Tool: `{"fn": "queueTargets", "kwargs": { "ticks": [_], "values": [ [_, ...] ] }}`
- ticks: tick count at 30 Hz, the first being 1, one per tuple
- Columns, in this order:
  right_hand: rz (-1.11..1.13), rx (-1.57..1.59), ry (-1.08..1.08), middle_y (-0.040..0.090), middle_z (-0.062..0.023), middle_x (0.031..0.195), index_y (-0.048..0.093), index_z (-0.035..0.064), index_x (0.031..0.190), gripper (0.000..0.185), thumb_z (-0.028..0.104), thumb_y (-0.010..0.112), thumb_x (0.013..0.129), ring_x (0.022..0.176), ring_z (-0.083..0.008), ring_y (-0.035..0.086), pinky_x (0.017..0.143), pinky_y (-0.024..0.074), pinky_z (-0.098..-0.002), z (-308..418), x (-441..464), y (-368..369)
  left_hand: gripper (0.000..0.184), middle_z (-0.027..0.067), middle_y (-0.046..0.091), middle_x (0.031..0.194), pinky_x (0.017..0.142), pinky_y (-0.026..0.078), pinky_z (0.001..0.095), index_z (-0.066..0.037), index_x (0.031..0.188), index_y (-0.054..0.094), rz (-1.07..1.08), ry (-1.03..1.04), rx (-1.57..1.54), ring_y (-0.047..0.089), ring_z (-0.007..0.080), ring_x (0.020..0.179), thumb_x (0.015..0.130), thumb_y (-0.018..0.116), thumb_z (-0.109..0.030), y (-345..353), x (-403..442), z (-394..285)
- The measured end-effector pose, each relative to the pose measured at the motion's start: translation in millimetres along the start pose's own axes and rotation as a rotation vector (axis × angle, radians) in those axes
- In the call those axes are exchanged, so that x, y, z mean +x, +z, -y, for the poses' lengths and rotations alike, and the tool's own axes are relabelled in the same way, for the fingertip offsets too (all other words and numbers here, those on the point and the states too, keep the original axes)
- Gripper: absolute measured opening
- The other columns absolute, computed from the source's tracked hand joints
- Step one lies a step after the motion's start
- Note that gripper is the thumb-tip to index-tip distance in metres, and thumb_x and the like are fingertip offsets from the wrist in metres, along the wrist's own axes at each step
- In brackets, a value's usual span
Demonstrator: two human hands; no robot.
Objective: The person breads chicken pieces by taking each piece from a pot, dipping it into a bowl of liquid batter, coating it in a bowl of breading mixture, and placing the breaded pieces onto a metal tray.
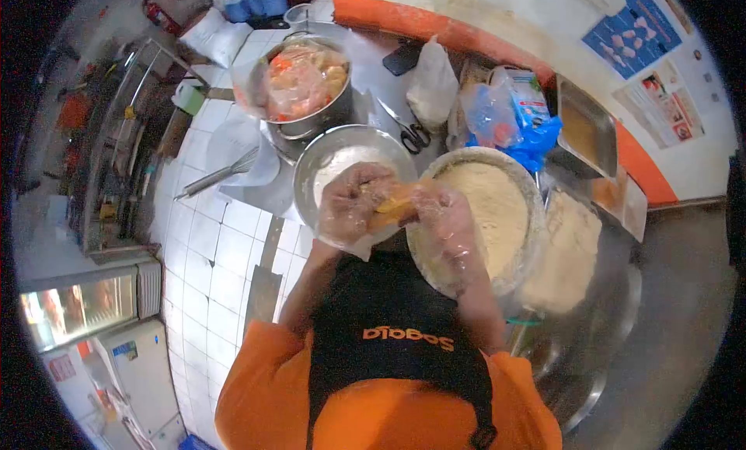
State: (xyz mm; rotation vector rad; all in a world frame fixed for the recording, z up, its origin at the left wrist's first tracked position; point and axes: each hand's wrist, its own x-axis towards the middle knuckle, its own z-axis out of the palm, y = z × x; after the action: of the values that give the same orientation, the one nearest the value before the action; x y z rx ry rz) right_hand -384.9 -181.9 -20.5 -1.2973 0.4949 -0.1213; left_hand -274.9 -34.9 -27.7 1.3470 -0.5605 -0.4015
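Note:
A soft, yellowish piece of food (395, 205) is stretched between my two hands, its exact kind unclear. My left hand (351, 205), in a clear plastic glove, pinches one end above a steel bowl (305, 164) with white powder or batter in it. At the other end, my gloved right hand (449, 213) grips the piece with fingers closed, near the left rim of a large tub of pale flour (497, 201). Behind the bowl stands a steel pot (318, 123) filled with pale and orange food pieces, partly under clear plastic.
A whisk (219, 176) lies on clear plastic at the left. Black-handled scissors (414, 137), a tied white bag (432, 85) and a blue plastic bag (536, 141) sit behind the bowls. A steel tray (584, 127) stands back right. Shelving (132, 147) lines the far left.

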Motion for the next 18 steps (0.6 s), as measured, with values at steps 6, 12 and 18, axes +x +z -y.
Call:
{"fn": "queueTargets", "kwargs": {
  "ticks": [6, 12, 18],
  "values": [
    [-0.197, -0.249, -0.321, 0.072, -0.0080, 0.098, 0.070, -0.0010, 0.107, 0.024, 0.019, 0.066, 0.093, 0.088, -0.0166, 0.067, 0.082, 0.0525, -0.0305, -9.3, -3.8, -11.9, 0.031, 0.0065, 0.068, 0.098, 0.081, 0.051, 0.0286, 0.000, 0.107, 0.067, 0.162, -0.177, -0.018, 0.062, 0.0129, 0.091, 0.091, 0.071, -0.025, -2.1, -1.5, 4.5],
    [-0.068, 0.041, -0.206, 0.071, -0.0098, 0.094, 0.068, -0.0027, 0.106, 0.031, 0.025, 0.068, 0.093, 0.084, -0.0178, 0.066, 0.077, 0.0528, -0.0319, 6.9, -11.9, -2.5, 0.037, 0.0056, 0.070, 0.094, 0.077, 0.053, 0.0309, -0.002, 0.101, 0.069, 0.125, -0.185, 0.075, 0.063, 0.0153, 0.086, 0.080, 0.079, -0.032, -9.6, -17.2, 17.8],
    [-0.103, -0.210, -0.065, 0.068, -0.0053, 0.092, 0.063, -0.0036, 0.112, 0.037, 0.025, 0.073, 0.090, 0.076, -0.0148, 0.065, 0.063, 0.0521, -0.0281, 0.0, -10.3, 2.7, 0.026, 0.0146, 0.067, 0.080, 0.068, 0.051, 0.0374, -0.002, 0.092, 0.069, 0.187, 0.079, 0.437, 0.067, 0.0243, 0.073, 0.085, 0.070, -0.027, -8.9, -19.3, -4.0]
  ]
}}
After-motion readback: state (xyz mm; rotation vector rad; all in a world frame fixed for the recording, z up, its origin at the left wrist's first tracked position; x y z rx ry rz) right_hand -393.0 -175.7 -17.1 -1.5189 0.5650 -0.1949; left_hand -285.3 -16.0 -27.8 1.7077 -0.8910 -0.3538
